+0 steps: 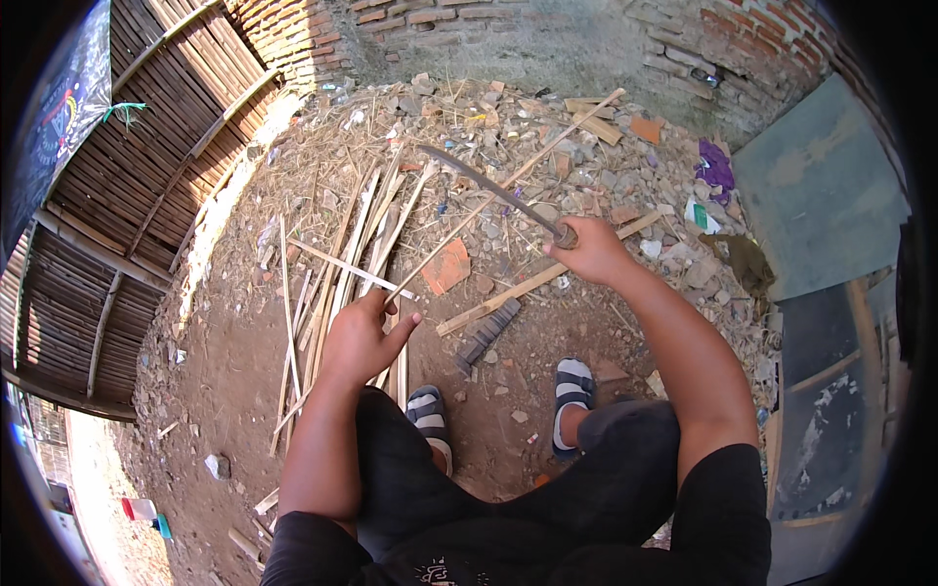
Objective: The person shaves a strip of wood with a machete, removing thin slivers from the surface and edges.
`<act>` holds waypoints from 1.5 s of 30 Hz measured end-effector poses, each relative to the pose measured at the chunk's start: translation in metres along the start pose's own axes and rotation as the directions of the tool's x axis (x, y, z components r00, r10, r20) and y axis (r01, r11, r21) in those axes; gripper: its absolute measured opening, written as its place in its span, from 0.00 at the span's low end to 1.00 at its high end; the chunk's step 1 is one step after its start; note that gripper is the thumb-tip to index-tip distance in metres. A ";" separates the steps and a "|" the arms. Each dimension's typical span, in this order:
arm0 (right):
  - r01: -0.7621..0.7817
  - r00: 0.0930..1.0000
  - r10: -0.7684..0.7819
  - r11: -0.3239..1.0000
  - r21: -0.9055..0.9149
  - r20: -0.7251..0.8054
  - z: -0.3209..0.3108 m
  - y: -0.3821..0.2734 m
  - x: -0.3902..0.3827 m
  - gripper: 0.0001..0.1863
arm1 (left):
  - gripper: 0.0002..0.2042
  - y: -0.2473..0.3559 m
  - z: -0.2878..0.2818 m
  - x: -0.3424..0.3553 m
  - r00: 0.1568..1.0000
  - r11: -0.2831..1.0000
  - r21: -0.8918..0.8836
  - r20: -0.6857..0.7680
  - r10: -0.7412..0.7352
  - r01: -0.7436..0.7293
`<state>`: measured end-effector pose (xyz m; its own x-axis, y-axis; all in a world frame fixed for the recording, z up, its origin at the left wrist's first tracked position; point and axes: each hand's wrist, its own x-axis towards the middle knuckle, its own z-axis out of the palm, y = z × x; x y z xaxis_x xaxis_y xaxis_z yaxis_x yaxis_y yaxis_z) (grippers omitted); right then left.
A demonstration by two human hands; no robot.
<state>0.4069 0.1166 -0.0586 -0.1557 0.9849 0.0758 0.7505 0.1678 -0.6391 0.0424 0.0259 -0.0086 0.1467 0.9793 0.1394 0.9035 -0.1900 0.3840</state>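
My right hand (586,249) is wrapped round the handle of a machete (474,176), its long, curved dark blade angled up to the left. My left hand (363,337) is closed on a long, thin bamboo strip (449,241) that slants up to the right and crosses the blade in the picture. Below and around my left hand, a loose pile of pale bamboo strips (347,264) lies on the dirt. A longer, flat wooden slat (489,308) lies beneath my right hand, with a dark ribbed block (489,335) just below it, between that slat and my sandalled feet.
Rubble (635,186), broken tile pieces and a purple cloth (713,164) cover the ground up to a brick wall (469,34). A woven bamboo panel (127,195) with a hanging banner stands at the left. Grey-green boards (811,186) lean at the right.
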 end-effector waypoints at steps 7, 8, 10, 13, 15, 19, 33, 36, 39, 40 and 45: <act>0.406 0.891 -0.343 0.894 -0.187 0.297 0.020 -0.066 -0.008 0.17 | 0.24 -0.011 0.008 -0.003 0.994 0.993 -0.044 -0.014 0.110 -0.110; 0.377 0.901 -0.312 0.907 -0.188 0.301 0.015 -0.066 -0.007 0.18 | 0.23 -0.008 0.004 -0.004 0.998 0.997 0.054 -0.008 0.064 -0.064; 0.268 0.944 -0.230 0.953 -0.143 0.238 0.007 -0.055 -0.001 0.20 | 0.23 -0.010 0.003 -0.005 1.000 1.000 -0.023 -0.020 0.013 -0.013; -0.003 1.000 0.003 1.000 -0.024 0.020 -0.017 -0.021 0.006 0.22 | 0.23 -0.012 -0.007 -0.003 0.999 0.998 -0.024 0.007 -0.054 0.054; -0.125 0.982 0.129 0.991 0.036 -0.138 -0.026 -0.004 0.006 0.23 | 0.23 -0.015 -0.007 -0.003 0.999 0.999 -0.007 -0.007 -0.047 0.047; -0.145 0.969 0.158 0.986 0.083 -0.191 -0.020 -0.002 0.001 0.23 | 0.23 0.003 -0.009 -0.001 0.997 0.997 -0.017 0.029 -0.070 0.071; 0.161 0.987 -0.162 0.979 -0.123 0.008 -0.005 -0.026 0.005 0.23 | 0.22 -0.003 -0.007 -0.004 0.997 0.994 -0.077 -0.005 -0.075 0.074; -0.046 0.973 0.048 0.999 0.012 -0.224 -0.016 0.004 0.010 0.26 | 0.22 -0.004 -0.010 -0.002 0.995 0.994 -0.054 -0.001 -0.099 0.099; -0.095 0.960 0.107 0.994 0.057 -0.260 -0.020 -0.001 0.004 0.28 | 0.22 0.003 -0.014 -0.002 0.993 0.992 -0.049 0.008 -0.115 0.115; -0.092 0.967 0.101 0.995 0.049 -0.233 -0.017 -0.008 0.001 0.27 | 0.23 0.007 -0.013 -0.002 0.994 0.992 -0.056 0.008 -0.113 0.113; 0.171 0.984 -0.163 0.979 -0.114 0.078 0.003 -0.050 -0.008 0.19 | 0.22 0.011 -0.005 -0.002 0.996 0.992 -0.092 0.008 -0.092 0.092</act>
<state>0.3686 0.1006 -0.0297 -0.3254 0.9381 0.1189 0.7813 0.3375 -0.5251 0.0499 0.0213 -0.0004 0.0661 0.9931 0.0965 0.8726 -0.1044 0.4772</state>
